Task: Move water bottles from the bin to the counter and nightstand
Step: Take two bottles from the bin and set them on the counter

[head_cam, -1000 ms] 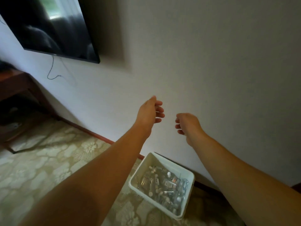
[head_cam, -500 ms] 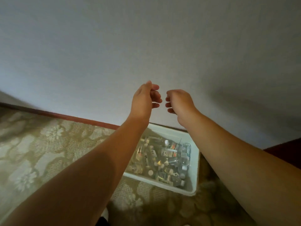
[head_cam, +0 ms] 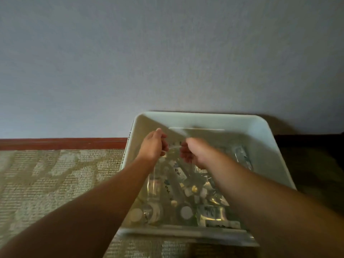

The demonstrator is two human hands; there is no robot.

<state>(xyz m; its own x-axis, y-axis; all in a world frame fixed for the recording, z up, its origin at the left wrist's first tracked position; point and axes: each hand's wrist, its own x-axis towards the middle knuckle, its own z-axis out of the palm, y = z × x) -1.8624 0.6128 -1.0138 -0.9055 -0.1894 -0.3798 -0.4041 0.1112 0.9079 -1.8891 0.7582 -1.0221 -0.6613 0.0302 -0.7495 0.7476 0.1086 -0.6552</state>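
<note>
A white plastic bin stands on the carpet against the wall. Several clear water bottles with white caps lie jumbled in it, mostly in the near half. Both my arms reach down into the bin. My left hand hovers over the far left part, fingers loosely curled, just above an upright-lying bottle. My right hand is close beside it, blurred by motion, fingers curled downward over the bottles. I see nothing held in either hand.
A plain grey wall with a reddish-brown baseboard rises right behind the bin. Patterned beige carpet covers the floor to the left. A dark piece of furniture sits to the bin's right.
The view has tilted down and closed in on the bin. Both hands have dropped from in front of the wall into the bin, just above the bottles.
</note>
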